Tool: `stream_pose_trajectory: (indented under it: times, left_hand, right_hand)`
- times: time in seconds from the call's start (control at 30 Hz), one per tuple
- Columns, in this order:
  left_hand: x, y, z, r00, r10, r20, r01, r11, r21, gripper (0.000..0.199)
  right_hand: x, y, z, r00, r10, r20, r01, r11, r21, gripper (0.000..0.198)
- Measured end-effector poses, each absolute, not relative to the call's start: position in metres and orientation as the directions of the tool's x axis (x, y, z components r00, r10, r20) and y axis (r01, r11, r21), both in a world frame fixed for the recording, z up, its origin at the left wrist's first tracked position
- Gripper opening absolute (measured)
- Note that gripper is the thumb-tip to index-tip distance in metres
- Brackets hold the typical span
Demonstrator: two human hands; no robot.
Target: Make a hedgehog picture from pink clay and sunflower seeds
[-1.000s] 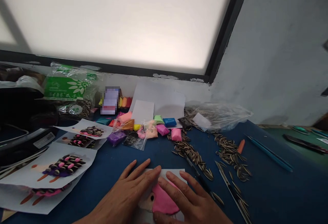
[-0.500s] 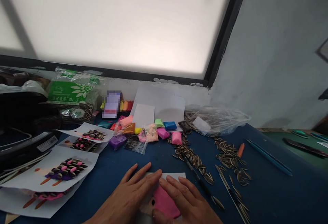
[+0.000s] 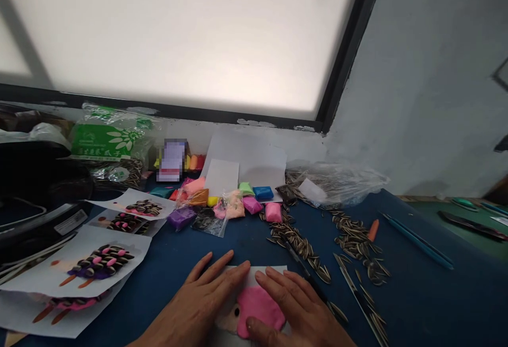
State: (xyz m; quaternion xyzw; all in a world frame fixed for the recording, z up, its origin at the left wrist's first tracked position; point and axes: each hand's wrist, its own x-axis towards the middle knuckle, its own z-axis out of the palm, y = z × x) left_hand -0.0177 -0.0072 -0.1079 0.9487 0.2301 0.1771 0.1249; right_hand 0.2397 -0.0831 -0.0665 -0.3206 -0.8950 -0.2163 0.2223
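Right fingers (image 3: pixel 281 295) have shifted rightward, pink clay (image 3: pixel 256 304) partly beneath them.

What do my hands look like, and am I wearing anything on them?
Your left hand and right hand are both ungloved, with slender, tapering fingers. I see no rings, cables or markings, and no sleeve shows within the picture.

On a clear plastic bag (image 3: pixel 113 148), a green panel (image 3: pixel 93 136) carries Chinese characters ending in "瓜子"; those before are too blurred. A white sticker (image 3: pixel 71 222) at left and a pixelated phone screen (image 3: pixel 171 161) cannot be read.
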Motion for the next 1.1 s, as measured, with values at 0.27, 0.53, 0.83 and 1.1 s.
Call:
stream_pose_trajectory:
  times: [0.27, 0.53, 0.83, 1.1]
  left_hand:
    - [-0.02, -0.021, -0.079, 0.809, 0.5, 0.307, 0.413, -0.857, 0.309, 0.098]
    - [-0.023, -0.034, -0.058, 0.787, 0.537, 0.304, 0.422, -0.828, 0.369, 0.099]
    - [-0.022, -0.034, -0.06, 0.778, 0.55, 0.305, 0.441, -0.823, 0.359, 0.097]
    - [-0.022, -0.034, -0.058, 0.779, 0.56, 0.282, 0.44, -0.808, 0.391, 0.094]
  right_hand:
    - [0.239, -0.083, -0.069, -0.607, 0.545, 0.579, 0.743, 0.647, 0.17, 0.042]
    - [0.231, -0.085, -0.081, -0.586, 0.52, 0.621, 0.75, 0.639, 0.173, 0.028]
    - [0.227, -0.087, -0.086, -0.603, 0.445, 0.662, 0.731, 0.641, 0.236, 0.025]
    - [0.223, -0.087, -0.109, -0.52, 0.581, 0.626, 0.796, 0.595, 0.109, 0.042]
